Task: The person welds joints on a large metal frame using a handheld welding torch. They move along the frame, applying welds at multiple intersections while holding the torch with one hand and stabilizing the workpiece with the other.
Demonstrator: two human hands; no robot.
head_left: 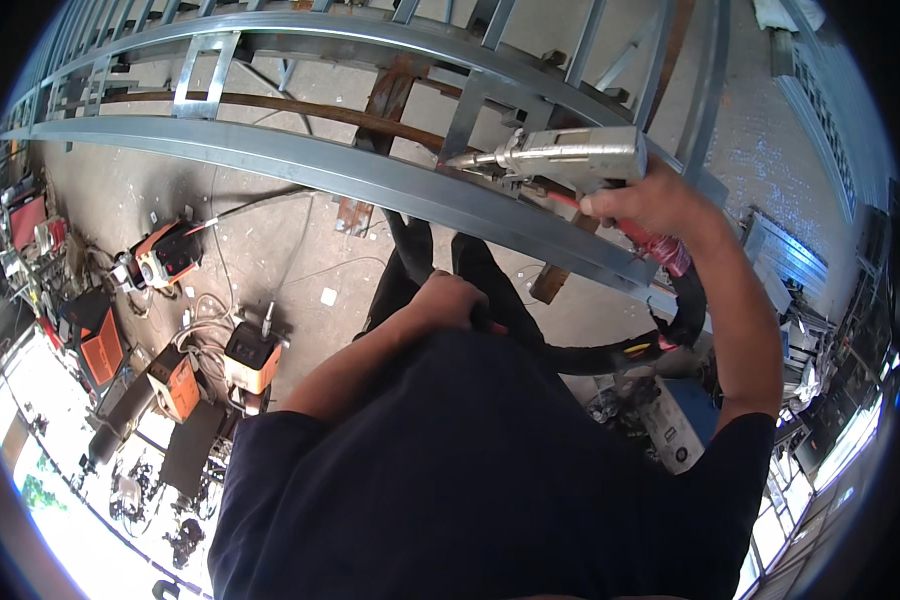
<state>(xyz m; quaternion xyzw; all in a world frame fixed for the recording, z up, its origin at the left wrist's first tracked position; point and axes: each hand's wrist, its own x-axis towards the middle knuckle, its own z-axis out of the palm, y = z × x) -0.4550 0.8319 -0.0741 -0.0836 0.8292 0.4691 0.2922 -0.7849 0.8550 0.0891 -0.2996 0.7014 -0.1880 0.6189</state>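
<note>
My right hand is wrapped around the grip of a silver handheld welding gun. The gun's thin nozzle points left, its tip at or just above the joint where a short upright meets the long grey metal beam; contact is unclear. From the grip a thick black hose, wrapped in red near my hand, curves down and left toward my waist. My left hand is closed in front of my belly. Something dark with a bit of red shows beside its fingers, too hidden to name.
The beam belongs to a large barred metal frame spanning the view ahead, with rusty supports under it. On the floor at left are orange-and-black machines, coiled hoses and a red-and-black unit. A white-and-blue box stands right.
</note>
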